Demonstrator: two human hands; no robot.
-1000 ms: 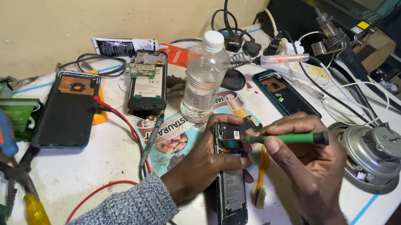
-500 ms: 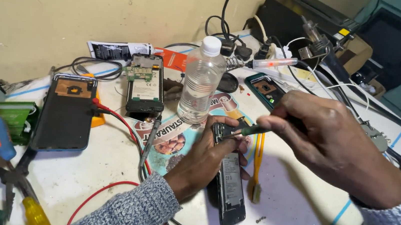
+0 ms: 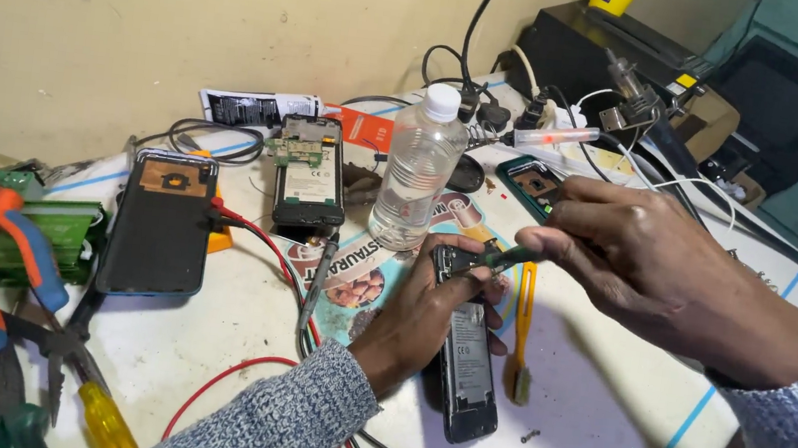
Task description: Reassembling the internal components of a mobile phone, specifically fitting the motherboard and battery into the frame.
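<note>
Cluttered white bench (image 3: 204, 352), opened black phone (image 3: 468, 362)

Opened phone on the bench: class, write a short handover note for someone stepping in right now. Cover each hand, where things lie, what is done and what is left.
Left hand: holds the opened phone flat on the table.
Right hand: grips a green-handled tool, tip at the phone's top end.
Nearby: water bottle upright behind the phone; yellow brush lying to its right; one small screw loose on the table.
Done: back cover is off.
Left: work at the top end appears unfinished; the phone is not reassembled.
</note>
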